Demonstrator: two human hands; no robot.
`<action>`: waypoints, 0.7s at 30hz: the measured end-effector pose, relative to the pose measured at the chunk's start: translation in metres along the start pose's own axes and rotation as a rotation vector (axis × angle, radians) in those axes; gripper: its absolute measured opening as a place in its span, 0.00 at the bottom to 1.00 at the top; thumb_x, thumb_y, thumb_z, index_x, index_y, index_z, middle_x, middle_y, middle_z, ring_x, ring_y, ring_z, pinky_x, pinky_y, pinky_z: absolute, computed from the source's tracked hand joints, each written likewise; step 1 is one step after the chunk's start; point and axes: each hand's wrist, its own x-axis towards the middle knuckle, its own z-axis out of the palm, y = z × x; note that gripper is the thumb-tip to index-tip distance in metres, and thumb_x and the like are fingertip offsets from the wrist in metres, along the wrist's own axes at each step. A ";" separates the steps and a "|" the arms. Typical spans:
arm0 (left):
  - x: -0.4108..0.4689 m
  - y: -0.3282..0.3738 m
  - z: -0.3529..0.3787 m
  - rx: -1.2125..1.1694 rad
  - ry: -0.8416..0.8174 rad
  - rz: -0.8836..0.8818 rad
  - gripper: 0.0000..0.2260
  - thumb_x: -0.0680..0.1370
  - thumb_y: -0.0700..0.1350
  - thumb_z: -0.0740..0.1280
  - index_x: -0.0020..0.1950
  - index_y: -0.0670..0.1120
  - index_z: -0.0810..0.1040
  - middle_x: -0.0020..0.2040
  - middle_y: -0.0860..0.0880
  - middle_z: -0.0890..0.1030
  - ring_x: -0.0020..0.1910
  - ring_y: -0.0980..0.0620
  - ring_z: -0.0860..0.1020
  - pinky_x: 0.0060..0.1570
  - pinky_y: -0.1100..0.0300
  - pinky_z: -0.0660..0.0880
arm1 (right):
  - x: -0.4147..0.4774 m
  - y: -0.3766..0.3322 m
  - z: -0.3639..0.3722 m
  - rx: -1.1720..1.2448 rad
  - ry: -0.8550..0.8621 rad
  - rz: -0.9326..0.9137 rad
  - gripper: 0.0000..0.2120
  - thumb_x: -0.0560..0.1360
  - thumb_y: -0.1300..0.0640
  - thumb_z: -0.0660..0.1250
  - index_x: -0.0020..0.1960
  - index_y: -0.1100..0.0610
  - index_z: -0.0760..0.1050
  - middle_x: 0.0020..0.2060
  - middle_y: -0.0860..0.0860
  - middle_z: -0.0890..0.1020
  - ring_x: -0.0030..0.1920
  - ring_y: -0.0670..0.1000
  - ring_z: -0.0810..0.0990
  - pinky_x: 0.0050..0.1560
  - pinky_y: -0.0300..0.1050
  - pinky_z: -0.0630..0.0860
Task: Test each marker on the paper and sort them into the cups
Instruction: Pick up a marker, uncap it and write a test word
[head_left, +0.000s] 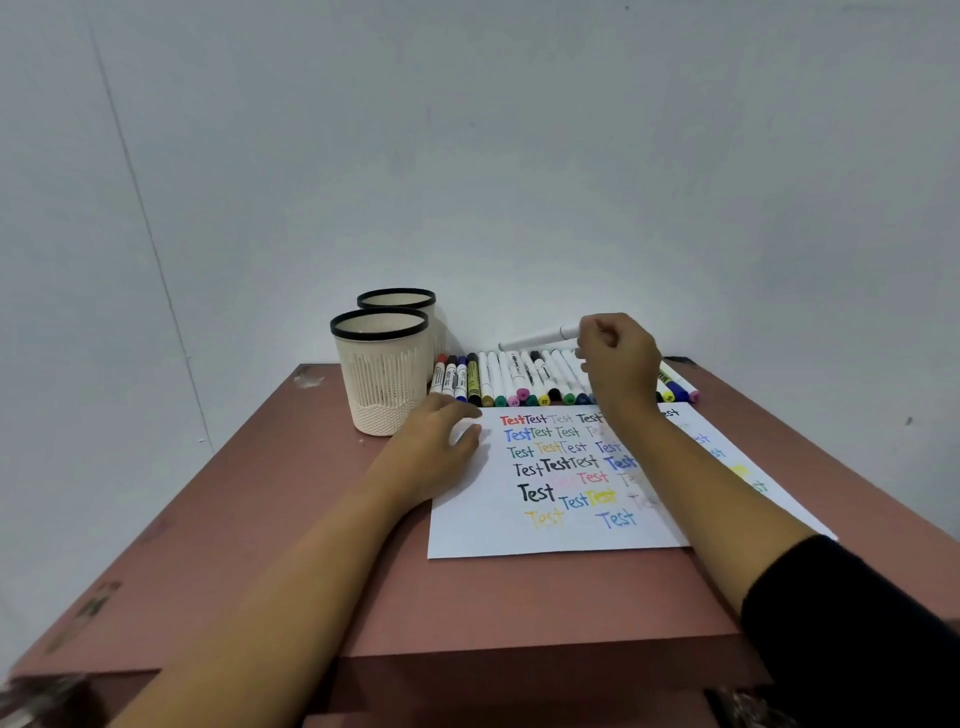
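Marker, white (540, 339): being gripped in the curled fingers of the right hand (618, 358), above the marker row (509, 379) beyond the paper (519, 535). Paper: being pressed at its far-left corner by the left hand (436, 447), fingers loosely straight. Advised: cap state, not discernible, to be checked; bare lower margin to be used; cups (382, 364) standing left.

Pink table (260, 571), one; white paper (519, 535) on it, lettered "Test" in many colours; row of markers (509, 379) along the paper's 12 o'clock edge; front cup (382, 384) and rear cup (397, 300), cream, black-rimmed, at 10 o'clock; left hand (431, 452) resting on the paper's 10 o'clock corner; right hand (618, 364) above the row, gripping a white marker (540, 340) that points to 9 o'clock; black sleeve (857, 639) at 4 o'clock.
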 end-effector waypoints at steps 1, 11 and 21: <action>0.000 0.001 -0.001 0.001 0.028 0.020 0.15 0.79 0.45 0.62 0.66 0.45 0.72 0.65 0.45 0.70 0.64 0.50 0.69 0.57 0.70 0.58 | -0.004 -0.006 -0.003 0.072 0.022 0.031 0.07 0.79 0.57 0.62 0.47 0.60 0.76 0.36 0.55 0.80 0.35 0.49 0.79 0.39 0.47 0.78; -0.004 0.008 0.000 0.005 0.019 0.080 0.21 0.77 0.49 0.65 0.69 0.45 0.68 0.61 0.47 0.74 0.61 0.49 0.70 0.54 0.66 0.62 | -0.040 -0.010 -0.006 0.289 -0.036 0.369 0.14 0.80 0.53 0.60 0.39 0.59 0.71 0.27 0.52 0.76 0.25 0.48 0.73 0.25 0.38 0.73; -0.007 0.013 0.000 -0.025 -0.032 0.059 0.14 0.81 0.51 0.57 0.54 0.42 0.75 0.37 0.51 0.73 0.34 0.54 0.68 0.30 0.61 0.60 | -0.046 -0.018 -0.006 0.561 -0.213 0.600 0.19 0.79 0.43 0.58 0.42 0.59 0.72 0.27 0.55 0.76 0.26 0.50 0.75 0.29 0.42 0.75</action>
